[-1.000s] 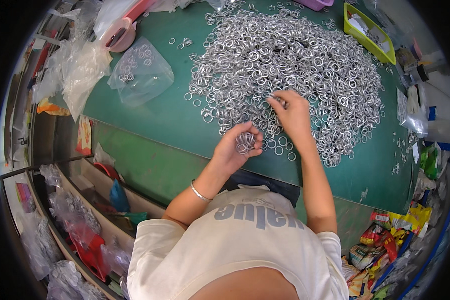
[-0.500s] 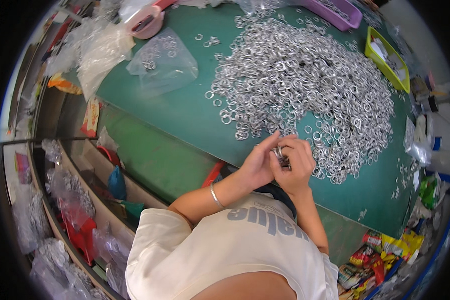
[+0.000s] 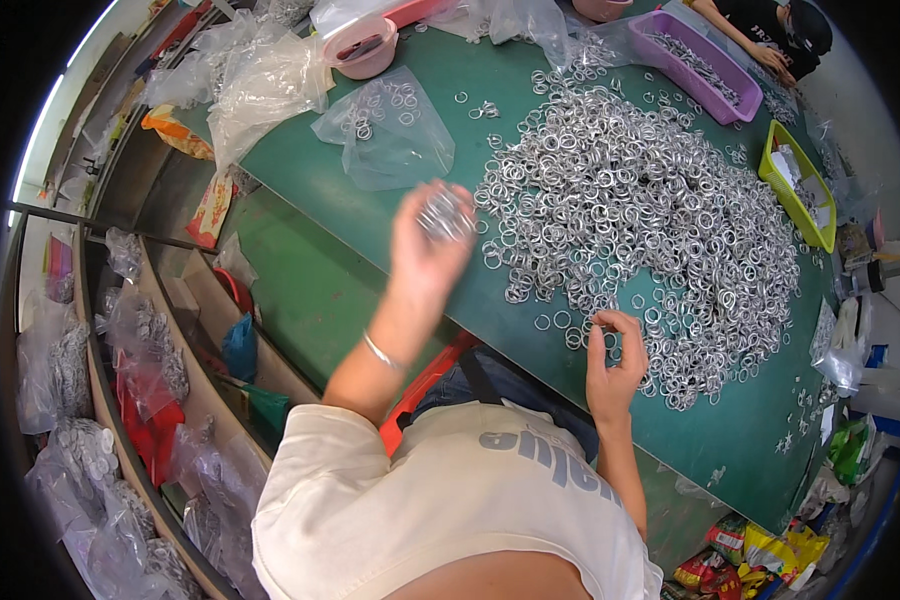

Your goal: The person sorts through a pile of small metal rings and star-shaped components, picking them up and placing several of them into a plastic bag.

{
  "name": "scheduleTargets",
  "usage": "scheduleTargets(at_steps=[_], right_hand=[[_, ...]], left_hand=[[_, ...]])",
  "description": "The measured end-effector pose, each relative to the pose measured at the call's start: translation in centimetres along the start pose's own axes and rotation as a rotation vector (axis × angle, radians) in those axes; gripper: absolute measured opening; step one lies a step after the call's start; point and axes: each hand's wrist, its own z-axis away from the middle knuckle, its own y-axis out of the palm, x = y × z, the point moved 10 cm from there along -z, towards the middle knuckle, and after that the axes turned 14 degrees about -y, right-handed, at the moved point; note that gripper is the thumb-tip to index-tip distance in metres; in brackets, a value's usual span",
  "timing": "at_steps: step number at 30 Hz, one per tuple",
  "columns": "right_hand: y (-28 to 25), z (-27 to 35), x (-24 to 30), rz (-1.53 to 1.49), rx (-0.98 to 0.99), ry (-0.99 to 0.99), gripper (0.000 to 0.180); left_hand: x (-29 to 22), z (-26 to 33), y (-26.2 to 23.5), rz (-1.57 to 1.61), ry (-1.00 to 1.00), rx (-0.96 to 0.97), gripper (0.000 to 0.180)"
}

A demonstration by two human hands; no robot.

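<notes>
Head view: clear plastic bag point(image 3: 385, 125) beyond left hand point(image 3: 425, 240), ring-filled.

Left hand point(image 3: 425, 240) raised and blurred, fingers curled shut, forearm stretched forward; right hand point(image 3: 613, 362) lower, nearer the body, fingertips pinched loosely, wrist bent.

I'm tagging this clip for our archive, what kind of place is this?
Likely a small workshop or factory sorting bench: a big heap of metal rings lies on a green worktable, with plastic trays and clear bags of rings, and a left hand holding a bunch.
</notes>
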Motion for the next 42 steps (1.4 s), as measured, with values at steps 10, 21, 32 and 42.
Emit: scheduleTargets(at_steps=[10, 21, 32, 42], right_hand=[[-0.7, 1.4, -3.5, -0.083, -0.008, 0.215, 0.007], [5.7, -1.4, -3.3, 0.440, 0.400, -0.176, 0.048], [-3.7, 0.1, -7.2, 0.916, 0.214, -0.004, 0.032], [-5.2, -0.3, -6.7, 0.744, 0.074, 0.089, 0.022]], left_hand=[[-12.9, -2.4, 4.9, -0.563, 0.604, -0.140, 0.053], [10.1, 3.4, 1.3, -2.455, 0.817, 0.048, 0.060], [15.2, 4.3, 0.9, -2.090, 0.855, 0.539, 0.033], [19.1, 4.7, 1.6, -1.824, 0.644, 0.696, 0.036]])
